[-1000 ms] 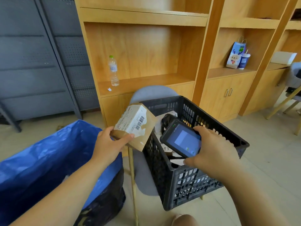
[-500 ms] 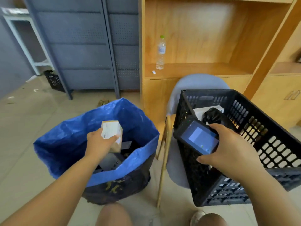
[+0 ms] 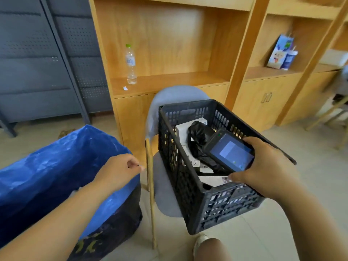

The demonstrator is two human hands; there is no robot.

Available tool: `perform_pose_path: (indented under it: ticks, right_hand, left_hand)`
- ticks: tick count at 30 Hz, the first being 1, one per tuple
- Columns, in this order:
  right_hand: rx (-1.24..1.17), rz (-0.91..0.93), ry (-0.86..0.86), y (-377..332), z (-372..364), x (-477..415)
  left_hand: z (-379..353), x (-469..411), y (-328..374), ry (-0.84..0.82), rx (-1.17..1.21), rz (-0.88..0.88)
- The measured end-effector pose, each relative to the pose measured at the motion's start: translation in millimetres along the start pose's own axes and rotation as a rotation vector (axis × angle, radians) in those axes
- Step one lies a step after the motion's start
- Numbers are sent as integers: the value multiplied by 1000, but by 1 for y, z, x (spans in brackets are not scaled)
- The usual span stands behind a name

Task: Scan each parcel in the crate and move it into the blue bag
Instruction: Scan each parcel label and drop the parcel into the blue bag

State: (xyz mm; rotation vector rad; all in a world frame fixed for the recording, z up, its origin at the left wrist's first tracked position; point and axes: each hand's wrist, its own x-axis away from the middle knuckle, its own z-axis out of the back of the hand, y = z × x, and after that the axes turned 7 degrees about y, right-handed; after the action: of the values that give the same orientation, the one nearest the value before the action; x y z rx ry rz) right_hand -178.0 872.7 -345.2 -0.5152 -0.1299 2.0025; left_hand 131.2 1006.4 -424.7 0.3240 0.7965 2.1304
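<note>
Aslant over crate (image 3: 188,194), scanner (image 3: 230,152) screen-up.

Indoor back room, seemingly an office storeroom used for sorting parcels. A tall light-wood shelving unit (image 3: 169,40) with open bays above and closed wooden cupboard doors (image 3: 259,102) below lines the far wall. A clear plastic water bottle with a green cap (image 3: 130,65) stands in one bay, a small illustrated paper gift bag (image 3: 280,51) in another. At left is dark grey metal racking with perforated panels (image 3: 37,53). The pale tiled floor (image 3: 320,151) is bare. In front, a black slotted plastic crate (image 3: 226,208) holding wrapped parcels (image 3: 197,136) sits on a grey padded chair (image 3: 175,93), beside a large blue plastic bag (image 3: 56,159). A black handheld scanner with a lit screen (image 3: 230,152) is held over the crate.
</note>
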Motion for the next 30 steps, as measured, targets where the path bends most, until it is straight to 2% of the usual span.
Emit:
perform_pose_path:
  ticks: [8,13,17,26,30]
  right_hand:
    - [-38,-134,39,74,13,-16]
    - [-30,-176,17,106,4,-46]
    - [78,-150,14,124,-12,-81]
    - [174,-49,-12,132,-58,-165]
    - [161,-40,-7,134,-74,-185]
  left_hand:
    - [-65,-52,108,-74,-43,-288]
    - [-124,-92,150,-196,-140,-358]
    - [-174,-137,162,-276,-251,-347]
    - [-257,-239,151,-240,-778,-530]
    - [-275,-266,147,-336,-916,-562]
